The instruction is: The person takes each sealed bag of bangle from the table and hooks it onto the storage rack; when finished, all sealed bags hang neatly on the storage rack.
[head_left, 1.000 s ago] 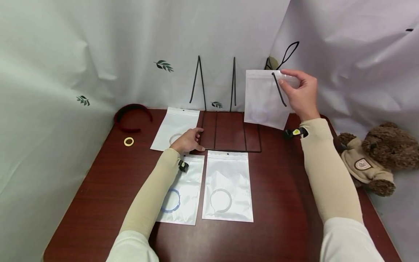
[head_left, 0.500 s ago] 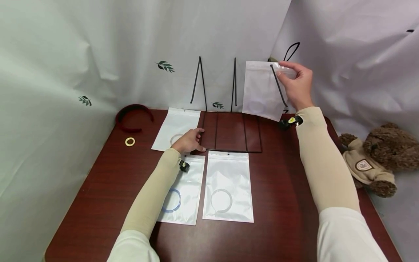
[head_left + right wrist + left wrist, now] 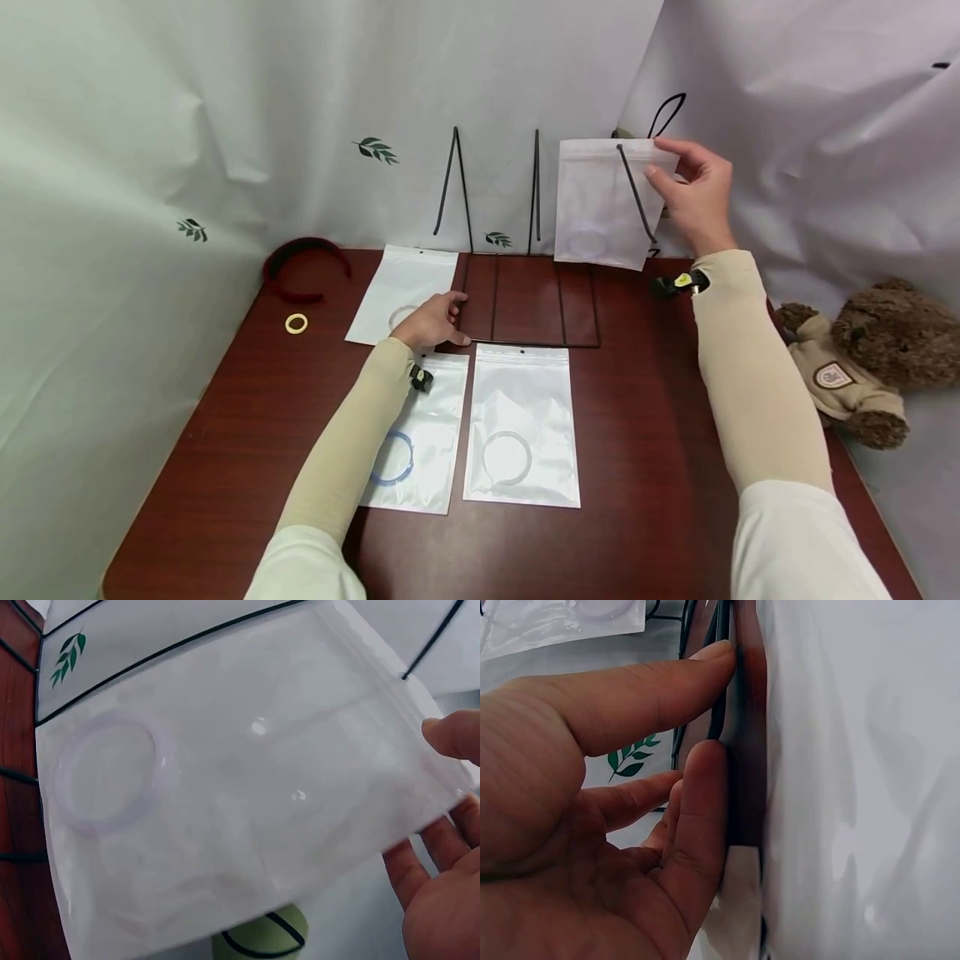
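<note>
At the back stands a black wire rack (image 3: 561, 302) with three hooked uprights. My left hand (image 3: 435, 321) holds the left side of its base; in the left wrist view, thumb and forefinger (image 3: 705, 787) close on the dark wire. A white zip bag (image 3: 600, 204) with a pale lilac ring inside hangs on the right hook, which passes through its top. My right hand (image 3: 697, 187) is at that bag's upper right corner, thumb in front, forefinger at the top edge. In the right wrist view, thumb (image 3: 454, 735) and fingers are spread apart around the corner.
Bags with rings lie on the table: one left of the rack (image 3: 405, 279), one with a blue ring (image 3: 431, 467), one in front (image 3: 521, 425). A dark red headband (image 3: 300, 296) and yellow ring (image 3: 296, 323) lie left. A teddy bear (image 3: 847, 358) sits right.
The bag has risen on the right hook and now hangs straighter. My right hand went up with it, then slid right and its thumb and forefinger parted. My left hand stayed still.
</note>
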### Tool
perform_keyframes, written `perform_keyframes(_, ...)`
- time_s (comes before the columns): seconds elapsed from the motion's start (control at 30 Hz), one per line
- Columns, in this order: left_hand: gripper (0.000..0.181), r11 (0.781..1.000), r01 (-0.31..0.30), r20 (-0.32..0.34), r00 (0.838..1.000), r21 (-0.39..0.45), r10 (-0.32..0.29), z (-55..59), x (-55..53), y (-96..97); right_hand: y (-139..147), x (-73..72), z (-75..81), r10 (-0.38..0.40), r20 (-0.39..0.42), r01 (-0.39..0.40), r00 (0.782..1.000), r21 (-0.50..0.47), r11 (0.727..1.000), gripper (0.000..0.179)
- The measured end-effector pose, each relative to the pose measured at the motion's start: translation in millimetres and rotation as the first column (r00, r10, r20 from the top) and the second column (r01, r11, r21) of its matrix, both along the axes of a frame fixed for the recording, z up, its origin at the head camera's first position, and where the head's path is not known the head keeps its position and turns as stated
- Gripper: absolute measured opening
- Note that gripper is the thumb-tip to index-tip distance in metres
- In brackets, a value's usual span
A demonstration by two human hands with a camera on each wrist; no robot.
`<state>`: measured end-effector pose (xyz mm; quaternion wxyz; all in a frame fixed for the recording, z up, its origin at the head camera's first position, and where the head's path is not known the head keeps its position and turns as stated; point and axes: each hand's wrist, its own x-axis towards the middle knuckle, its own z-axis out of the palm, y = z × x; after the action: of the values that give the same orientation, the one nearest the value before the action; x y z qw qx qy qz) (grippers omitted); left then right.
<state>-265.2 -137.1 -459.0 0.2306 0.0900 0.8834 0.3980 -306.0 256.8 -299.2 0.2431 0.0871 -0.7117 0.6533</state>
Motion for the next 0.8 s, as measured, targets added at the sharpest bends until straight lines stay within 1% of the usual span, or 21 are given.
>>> perform_keyframes(0.1,0.090,1.000,-0.001,0.000,1.000,0.006,0.001,-0.5,-0.5,0.1,8.1,4.8,-1.1,0.016,0.001,-0.016,1.000,-0.078,0.997,0.036)
perform_keyframes(0.2,0.090,1.000,-0.001,-0.004,1.000,0.005,0.001,-2.1,-1.6,0.3,16.8,12.4,-2.4,-0.009,0.005,0.009,1.000,-0.078,0.997,0.037)
perform_keyframes(0.27,0.090,1.000,0.001,-0.005,1.000,0.006,-0.001,-3.0,-2.1,0.7,23.5,17.9,-5.8,-0.031,0.016,0.032,0.999,-0.057,0.998,0.038)
perform_keyframes(0.37,0.090,1.000,0.004,-0.001,1.000,0.007,-0.004,-4.0,-2.3,1.1,34.4,26.1,-18.0,-0.068,0.031,0.068,0.997,-0.015,0.998,0.038)
perform_keyframes(0.43,0.090,1.000,0.003,0.003,1.000,0.006,-0.003,-3.8,-2.1,1.5,40.8,31.0,-29.4,-0.095,0.038,0.093,0.995,0.048,0.994,0.037)
perform_keyframes(0.53,0.089,1.000,-0.003,0.008,1.000,0.005,0.003,-2.7,-1.8,1.6,45.6,39.8,-46.4,-0.110,0.042,0.103,0.993,0.148,0.984,0.036)
perform_keyframes(0.57,0.089,1.000,-0.004,0.007,1.000,0.007,0.004,-2.2,-1.9,1.5,46.0,43.2,-51.5,-0.108,0.043,0.099,0.993,0.178,0.979,0.036)
perform_keyframes(0.63,0.089,1.000,-0.008,0.008,1.000,0.015,0.008,-1.1,-1.9,1.1,44.4,50.6,-59.8,-0.074,0.050,0.063,0.996,0.197,0.978,0.037)
perform_keyframes(0.73,0.089,1.000,-0.015,0.012,1.000,0.027,0.014,-0.1,-2.0,1.3,35.2,66.9,-65.1,-0.004,0.081,-0.013,0.997,0.212,0.977,0.036)
perform_keyframes(0.8,0.089,0.999,-0.017,0.019,1.000,0.031,0.016,-0.1,-1.9,1.6,28.6,76.1,-69.6,0.025,0.109,-0.053,0.994,0.263,0.963,0.037)
